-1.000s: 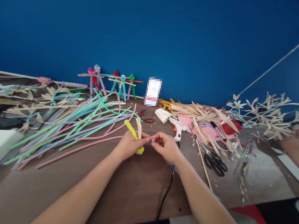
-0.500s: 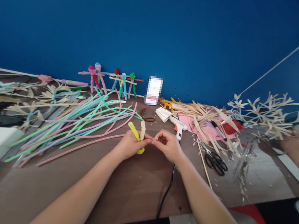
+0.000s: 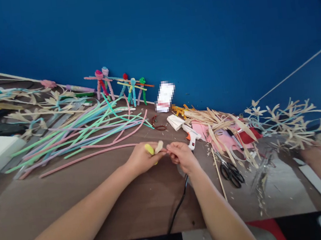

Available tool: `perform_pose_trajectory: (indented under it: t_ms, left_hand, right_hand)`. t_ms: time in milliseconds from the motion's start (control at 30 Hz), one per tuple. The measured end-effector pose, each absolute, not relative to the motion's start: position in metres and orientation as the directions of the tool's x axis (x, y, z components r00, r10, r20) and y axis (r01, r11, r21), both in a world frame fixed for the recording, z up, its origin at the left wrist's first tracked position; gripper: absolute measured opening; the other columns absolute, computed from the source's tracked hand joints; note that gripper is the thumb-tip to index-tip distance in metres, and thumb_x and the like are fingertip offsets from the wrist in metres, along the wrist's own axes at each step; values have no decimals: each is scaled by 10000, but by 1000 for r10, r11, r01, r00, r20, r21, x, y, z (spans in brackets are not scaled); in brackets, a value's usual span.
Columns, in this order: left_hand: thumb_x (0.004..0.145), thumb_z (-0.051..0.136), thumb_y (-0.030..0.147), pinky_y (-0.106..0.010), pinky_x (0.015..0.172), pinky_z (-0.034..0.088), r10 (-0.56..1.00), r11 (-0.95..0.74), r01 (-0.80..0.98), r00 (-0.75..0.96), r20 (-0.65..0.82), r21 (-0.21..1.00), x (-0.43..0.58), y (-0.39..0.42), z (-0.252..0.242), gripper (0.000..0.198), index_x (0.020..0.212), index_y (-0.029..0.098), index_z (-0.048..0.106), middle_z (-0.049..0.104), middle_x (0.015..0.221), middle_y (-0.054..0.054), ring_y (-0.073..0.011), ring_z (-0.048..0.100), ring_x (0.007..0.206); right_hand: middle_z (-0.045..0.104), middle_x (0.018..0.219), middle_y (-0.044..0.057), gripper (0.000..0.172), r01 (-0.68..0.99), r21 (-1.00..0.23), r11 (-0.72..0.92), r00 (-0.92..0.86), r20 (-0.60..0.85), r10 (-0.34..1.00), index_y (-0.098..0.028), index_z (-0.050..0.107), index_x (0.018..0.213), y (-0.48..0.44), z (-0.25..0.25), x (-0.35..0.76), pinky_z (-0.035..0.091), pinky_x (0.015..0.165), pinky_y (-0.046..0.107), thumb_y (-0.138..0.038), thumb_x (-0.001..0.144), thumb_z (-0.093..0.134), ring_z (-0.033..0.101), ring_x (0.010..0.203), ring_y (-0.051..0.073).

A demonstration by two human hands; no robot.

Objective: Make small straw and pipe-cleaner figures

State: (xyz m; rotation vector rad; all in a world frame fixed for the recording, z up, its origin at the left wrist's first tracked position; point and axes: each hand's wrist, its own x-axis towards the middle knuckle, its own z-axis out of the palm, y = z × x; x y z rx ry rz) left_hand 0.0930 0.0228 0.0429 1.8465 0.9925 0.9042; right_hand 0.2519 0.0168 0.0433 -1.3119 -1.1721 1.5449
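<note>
My left hand (image 3: 141,160) is closed around a bent yellow pipe cleaner (image 3: 149,149), whose fuzzy end sticks up between thumb and fingers. Beside it a cream end (image 3: 159,147) also pokes out of the same grip. My right hand (image 3: 184,157) is pinched, its thumb and fingertips touching or nearly touching those of the left. Whatever lies between the right fingertips is too small to make out. Both hands hover over the brown table (image 3: 146,205). Just beyond the right hand lies a white glue gun (image 3: 191,137).
Loose pastel pipe cleaners (image 3: 87,133) spread at left, with several pipe-cleaner figures (image 3: 133,90) against the blue wall. Black-handled scissors (image 3: 232,173), a thin stick (image 3: 218,175) and dried husk strips (image 3: 215,120) lie at right. A black cable (image 3: 179,204) runs below my hands. Another person's hands (image 3: 315,155) are far right.
The yellow and cream ends have tipped over to the right and now show nearly end-on. My left hand has turned, and the right fingers have curled in more tightly.
</note>
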Motion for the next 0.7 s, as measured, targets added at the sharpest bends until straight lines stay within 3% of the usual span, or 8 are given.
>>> perform_pose_trajectory:
  t_ms: [133, 200, 267, 433, 700]
  left_hand:
    - [648, 579, 355, -211, 458, 354, 926, 12, 89, 375, -44, 996, 96, 27, 38, 272, 768, 119, 643, 525, 539, 1, -94, 442, 484]
    - [617, 613, 348, -201, 414, 331, 921, 126, -18, 373, -110, 992, 95, 28, 39, 276, 756, 110, 630, 450, 477, 33, -69, 387, 432]
    - [596, 634, 336, -196, 394, 328, 910, 204, -95, 386, -152, 974, 94, 28, 41, 269, 738, 109, 616, 410, 453, 51, -56, 367, 408]
    - [581, 652, 311, -189, 381, 329, 889, 265, -136, 418, -187, 955, 91, 28, 43, 257, 719, 101, 601, 416, 458, 49, -55, 390, 408]
    - [582, 641, 300, -193, 413, 303, 889, 152, -16, 438, -130, 988, 88, 29, 45, 253, 735, 100, 651, 449, 473, 33, -62, 377, 445]
  right_hand:
    - [430, 520, -51, 183, 150, -985, 85, -69, 75, 995, -173, 505, 691, 14, 45, 253, 270, 375, 180, -353, 712, 527, 343, 399, 53]
    - [480, 669, -10, 112, 266, -919, 291, -68, 283, 957, -187, 527, 774, 11, 48, 254, 346, 452, 198, -284, 718, 533, 418, 512, 78]
    - [476, 776, 18, 92, 370, -822, 433, -160, 402, 901, -201, 560, 805, 8, 52, 255, 381, 515, 220, -216, 721, 527, 442, 591, 96]
    - [452, 831, 31, 160, 471, -695, 544, -311, 446, 839, -220, 584, 847, 6, 56, 256, 394, 562, 238, -142, 727, 512, 457, 678, 118]
    - [502, 785, 28, 94, 468, -701, 538, -312, 439, 843, -198, 568, 833, 7, 57, 255, 385, 572, 243, -189, 762, 507, 459, 662, 119]
